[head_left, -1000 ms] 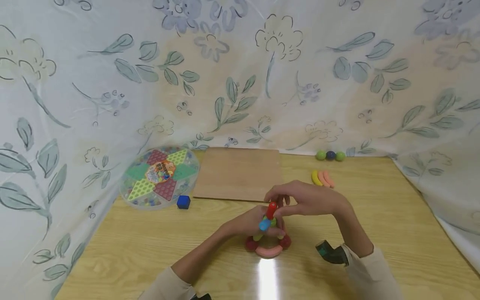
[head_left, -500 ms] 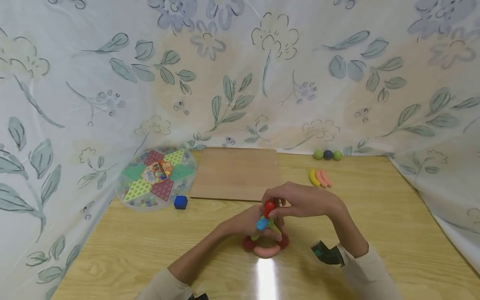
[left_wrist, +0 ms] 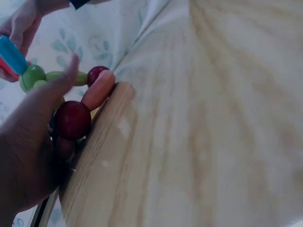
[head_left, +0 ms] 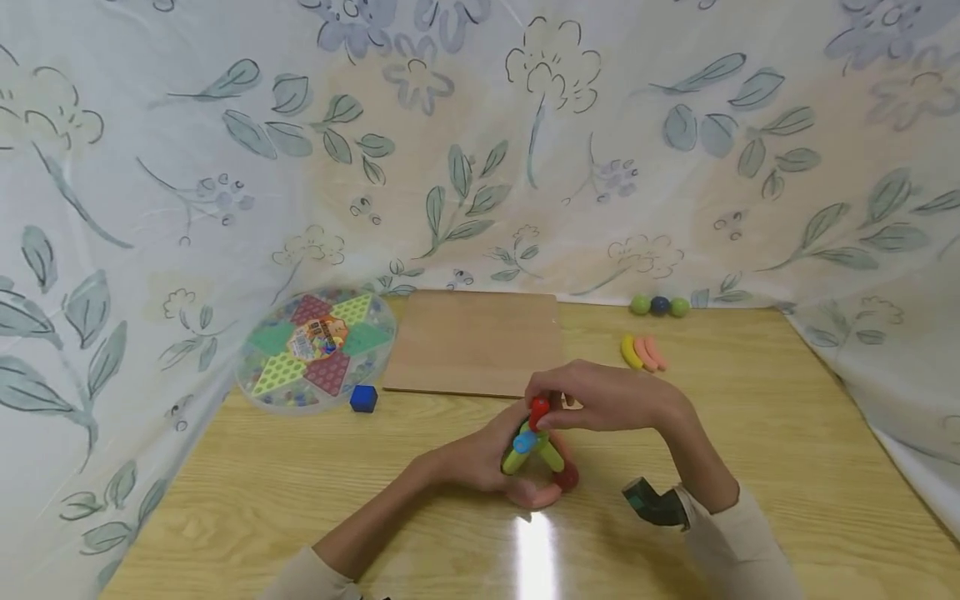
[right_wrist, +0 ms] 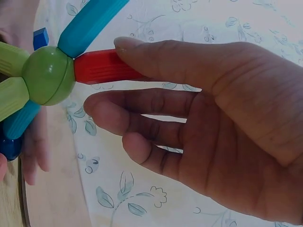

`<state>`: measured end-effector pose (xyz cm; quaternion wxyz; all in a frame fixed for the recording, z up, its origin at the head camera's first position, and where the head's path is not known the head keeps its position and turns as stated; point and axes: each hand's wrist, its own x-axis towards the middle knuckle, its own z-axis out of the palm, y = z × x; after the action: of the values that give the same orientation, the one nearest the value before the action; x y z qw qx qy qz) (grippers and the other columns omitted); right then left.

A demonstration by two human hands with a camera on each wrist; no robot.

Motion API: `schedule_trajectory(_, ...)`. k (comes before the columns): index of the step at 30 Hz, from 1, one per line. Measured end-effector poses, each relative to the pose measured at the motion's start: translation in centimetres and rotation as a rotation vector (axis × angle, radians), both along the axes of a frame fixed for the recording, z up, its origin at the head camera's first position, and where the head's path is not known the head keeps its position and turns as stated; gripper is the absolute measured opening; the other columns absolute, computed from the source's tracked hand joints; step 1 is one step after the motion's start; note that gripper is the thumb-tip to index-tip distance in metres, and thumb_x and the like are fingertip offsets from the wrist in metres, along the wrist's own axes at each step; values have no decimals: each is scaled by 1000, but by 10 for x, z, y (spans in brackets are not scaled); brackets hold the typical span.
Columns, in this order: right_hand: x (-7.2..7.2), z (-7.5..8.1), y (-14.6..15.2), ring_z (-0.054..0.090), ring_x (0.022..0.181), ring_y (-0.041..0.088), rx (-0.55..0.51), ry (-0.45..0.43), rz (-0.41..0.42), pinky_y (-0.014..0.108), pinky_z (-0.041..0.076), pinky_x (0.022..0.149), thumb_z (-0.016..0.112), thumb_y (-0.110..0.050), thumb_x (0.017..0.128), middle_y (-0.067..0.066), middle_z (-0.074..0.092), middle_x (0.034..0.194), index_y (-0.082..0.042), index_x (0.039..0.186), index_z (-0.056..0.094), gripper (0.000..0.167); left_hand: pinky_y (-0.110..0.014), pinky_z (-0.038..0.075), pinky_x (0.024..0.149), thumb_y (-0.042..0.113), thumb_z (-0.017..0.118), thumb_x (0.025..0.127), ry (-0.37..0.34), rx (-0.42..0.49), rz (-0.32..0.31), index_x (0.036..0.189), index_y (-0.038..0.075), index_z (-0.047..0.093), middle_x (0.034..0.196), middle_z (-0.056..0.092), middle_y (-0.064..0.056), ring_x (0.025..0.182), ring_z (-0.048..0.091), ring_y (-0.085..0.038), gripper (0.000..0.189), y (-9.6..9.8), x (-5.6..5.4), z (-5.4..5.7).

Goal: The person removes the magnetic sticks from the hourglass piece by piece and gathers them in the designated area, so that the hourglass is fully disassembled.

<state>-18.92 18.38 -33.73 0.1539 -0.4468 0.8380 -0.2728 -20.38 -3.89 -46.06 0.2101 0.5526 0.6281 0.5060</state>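
A toy frame of rods and balls stands on the table, its base made of curved pink rods [head_left: 542,498] and dark red balls [left_wrist: 72,120]. Light green rods [head_left: 552,454] slope up to a green ball [right_wrist: 49,75]. From that ball stick out a blue rod [right_wrist: 90,27] and a red rod [right_wrist: 105,67]. My right hand [head_left: 611,400] pinches the red rod between thumb and forefinger, its other fingers loosely bent. Low on the left side, my left hand [head_left: 476,454] grips the frame's base, thumb toward the front, hiding the left red ball from the head view.
A brown board [head_left: 476,342] lies behind the hands. To its left are a round game board in clear plastic [head_left: 262,392] and a blue cube [head_left: 363,398]. Yellow and pink curved rods [head_left: 643,353] and a row of balls [head_left: 659,306] lie at back right, before a floral cloth [head_left: 480,150].
My left hand has shifted from behind the green rods down and left to the base's left side. The right hand keeps its pinch on the red rod, almost unmoved.
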Motion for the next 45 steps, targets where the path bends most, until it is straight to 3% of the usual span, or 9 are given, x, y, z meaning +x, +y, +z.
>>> schedule_trajectory(7, 2, 1, 1, 61, 84, 0, 3, 12, -11, 21, 56, 77, 68, -27, 102, -12, 69, 96, -18, 110, 70, 12, -25, 49, 104, 25, 80, 89, 213, -29, 151, 142, 22, 40, 127, 64, 6, 116, 57, -5, 66, 4, -1, -15)
schedule_trajectory(12, 3, 3, -1, 63, 85, 0, -6, 23, 3, 23, 58, 79, 68, -21, 102, -8, 72, 98, -16, 108, 71, 8, -28, 46, 107, 38, 72, 93, 374, -133, 240, 144, 17, 39, 132, 53, 5, 120, 50, -7, 65, 1, -6, -31)
schedule_trajectory(15, 4, 5, -2, 64, 87, 0, -8, 25, 0, 23, 59, 81, 67, -16, 102, -6, 73, 98, -13, 107, 71, 7, -31, 44, 109, 35, 68, 89, 418, -178, 264, 145, 15, 38, 131, 52, 4, 122, 48, -9, 68, 0, -6, -33)
schedule_trajectory(21, 5, 4, -2, 64, 84, 0, -6, 25, -13, 22, 59, 80, 67, -9, 101, -4, 73, 95, -11, 104, 70, 5, -31, 42, 109, 27, 64, 78, 429, -231, 273, 146, 15, 36, 130, 49, 5, 121, 46, -10, 75, -1, -4, -34)
schedule_trajectory(28, 4, 4, -3, 64, 83, 1, -7, 22, -24, 22, 60, 80, 66, -1, 99, -3, 74, 94, -11, 101, 69, 11, -36, 40, 114, 24, 63, 79, 408, -292, 287, 155, 23, 25, 131, 48, 4, 126, 44, -12, 85, -3, -3, -31)
schedule_trajectory(35, 3, 3, -1, 65, 86, 3, 0, 29, -23, 23, 60, 81, 65, 6, 97, -2, 74, 93, -11, 99, 69, 18, -27, 43, 105, 23, 62, 74, 453, -200, 273, 147, 14, 36, 128, 50, 7, 116, 47, -8, 79, 3, -8, -35)
schedule_trajectory(38, 3, 5, 2, 65, 86, 2, -42, 53, -3, 24, 60, 81, 64, 5, 98, -3, 73, 94, -12, 100, 68, 17, -27, 44, 105, 23, 59, 72, 456, -158, 243, 140, 18, 49, 131, 56, 8, 117, 49, -6, 68, 5, -9, -36)
schedule_trajectory(43, 10, 19, 22, 63, 85, 2, -110, 173, -50, 25, 58, 76, 67, -3, 99, -7, 72, 98, -16, 106, 67, 15, -41, 39, 120, 26, 57, 74, 432, -229, 241, 145, 18, 53, 149, 56, 3, 139, 48, -14, 72, 3, -6, -33)
schedule_trajectory(45, 13, 25, 31, 62, 86, 0, -91, 230, -119, 23, 56, 75, 70, -4, 97, -10, 72, 100, -17, 107, 67, 17, -48, 34, 126, 27, 59, 77, 421, -304, 280, 155, 11, 39, 158, 47, -2, 149, 41, -20, 82, -2, -4, -32)
